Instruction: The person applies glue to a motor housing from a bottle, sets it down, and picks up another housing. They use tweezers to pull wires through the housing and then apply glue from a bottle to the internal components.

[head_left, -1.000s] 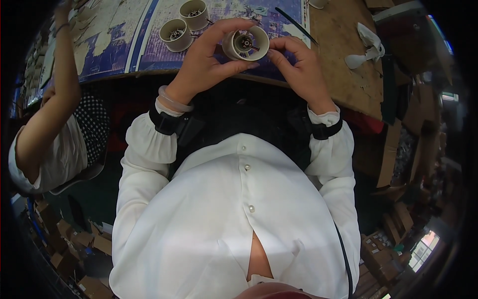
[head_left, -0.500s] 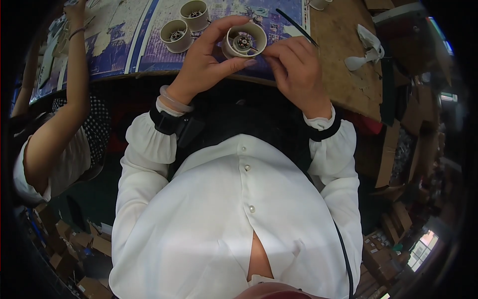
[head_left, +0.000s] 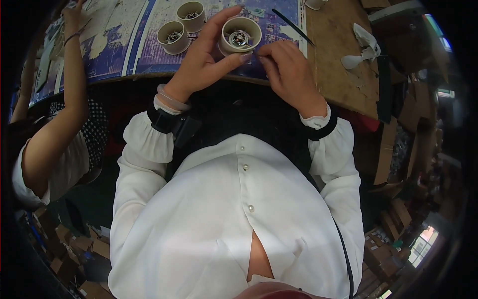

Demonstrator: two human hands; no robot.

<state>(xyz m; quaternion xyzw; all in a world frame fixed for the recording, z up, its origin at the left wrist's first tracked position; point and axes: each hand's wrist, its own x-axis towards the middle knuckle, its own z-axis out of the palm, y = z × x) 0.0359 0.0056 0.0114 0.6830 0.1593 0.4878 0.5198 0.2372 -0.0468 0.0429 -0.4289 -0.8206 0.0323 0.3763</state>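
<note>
Wooden tabletop (head_left: 338,74) carries a blue-and-white patterned mat (head_left: 139,45) across its left and middle portion. Three cream cylindrical housings are visible. Two rest upright on the mat, just beside each other: one housing (head_left: 172,37) and a second housing (head_left: 191,15) behind it. Each open-topped housing contains a dark round part at its centre. The third housing (head_left: 240,36) is held above the mat edge, open end facing up, with a dark metallic hub inside.

Left hand (head_left: 206,62) grips the held housing: thumb against the near wall, fingers (head_left: 219,20) curled round the left wall. Right hand (head_left: 289,74) sits just right of it, fingers pressed together at the rim; whether they pinch anything cannot be determined.

One thin dark rod (head_left: 293,27) lies on the mat. One crumpled white cloth (head_left: 362,47) lies on bare wood. A co-worker's arm (head_left: 69,89) reaches onto the tabletop at left.
</note>
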